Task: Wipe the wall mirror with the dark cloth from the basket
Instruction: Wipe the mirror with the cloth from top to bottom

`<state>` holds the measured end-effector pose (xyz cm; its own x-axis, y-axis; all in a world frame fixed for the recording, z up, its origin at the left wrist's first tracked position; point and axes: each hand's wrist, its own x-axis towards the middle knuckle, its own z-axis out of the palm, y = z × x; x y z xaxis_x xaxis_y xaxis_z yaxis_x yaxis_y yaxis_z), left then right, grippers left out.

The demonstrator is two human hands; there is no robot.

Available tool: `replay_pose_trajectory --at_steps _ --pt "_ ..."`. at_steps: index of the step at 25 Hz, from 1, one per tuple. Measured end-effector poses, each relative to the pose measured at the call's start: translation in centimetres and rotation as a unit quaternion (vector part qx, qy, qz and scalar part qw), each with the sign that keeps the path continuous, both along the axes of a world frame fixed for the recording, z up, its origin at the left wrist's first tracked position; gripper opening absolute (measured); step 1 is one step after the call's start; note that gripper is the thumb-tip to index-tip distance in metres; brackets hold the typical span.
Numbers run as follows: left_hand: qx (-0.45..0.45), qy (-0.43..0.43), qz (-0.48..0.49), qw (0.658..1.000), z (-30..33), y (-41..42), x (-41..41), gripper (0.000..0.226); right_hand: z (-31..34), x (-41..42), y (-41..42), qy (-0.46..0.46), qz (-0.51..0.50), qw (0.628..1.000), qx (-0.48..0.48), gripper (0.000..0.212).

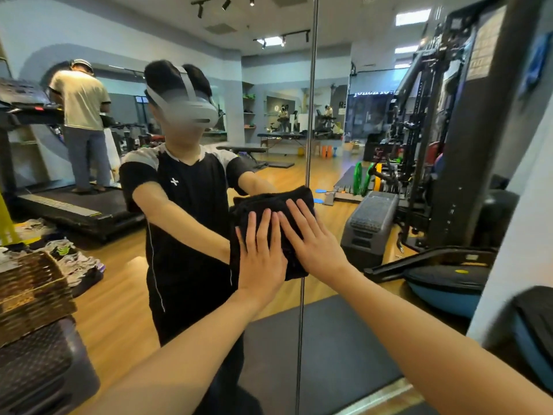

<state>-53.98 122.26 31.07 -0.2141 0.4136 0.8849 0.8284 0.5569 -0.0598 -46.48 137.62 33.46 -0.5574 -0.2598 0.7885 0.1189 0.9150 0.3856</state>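
Gym wall mirror [299,94] ahead, both hands flat with fingers straight, left hand [261,259] beside right hand [314,244], pressing the dark cloth [269,205] onto it.

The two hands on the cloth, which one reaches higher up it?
The right hand; its fingertips lie nearer the dark cloth's top edge than the left hand's.

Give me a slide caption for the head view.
Both hands, left and right, press a folded dark cloth flat against the wall mirror.
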Motion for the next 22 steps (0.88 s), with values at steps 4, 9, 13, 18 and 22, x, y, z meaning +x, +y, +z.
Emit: replay_pose_trajectory --at_steps 4,9,13,18,22 --pt "0.039 0.041 -0.015 0.998 4.4 2.1 -0.5 0.066 4.3 -1.3 1.0 0.052 0.007 0.998 -0.025 0.054" --pt "0.050 0.054 0.008 0.997 5.9 2.9 -0.9 0.064 5.6 -1.7 0.8 0.079 0.056 0.991 -0.092 0.060" --pt "-0.032 0.055 0.026 0.998 3.8 1.0 -0.8 0.075 1.9 -1.5 0.9 0.053 0.109 0.984 -0.132 0.072" --pt "-0.101 0.060 0.022 0.993 1.2 -1.6 -0.5 0.073 -1.7 -1.1 -0.1 0.028 0.096 0.987 -0.129 0.078" --pt "-0.120 0.048 0.031 0.991 -1.6 -6.3 -1.5 0.070 -4.6 -1.9 -4.2 -0.019 0.072 0.991 -0.115 0.088"
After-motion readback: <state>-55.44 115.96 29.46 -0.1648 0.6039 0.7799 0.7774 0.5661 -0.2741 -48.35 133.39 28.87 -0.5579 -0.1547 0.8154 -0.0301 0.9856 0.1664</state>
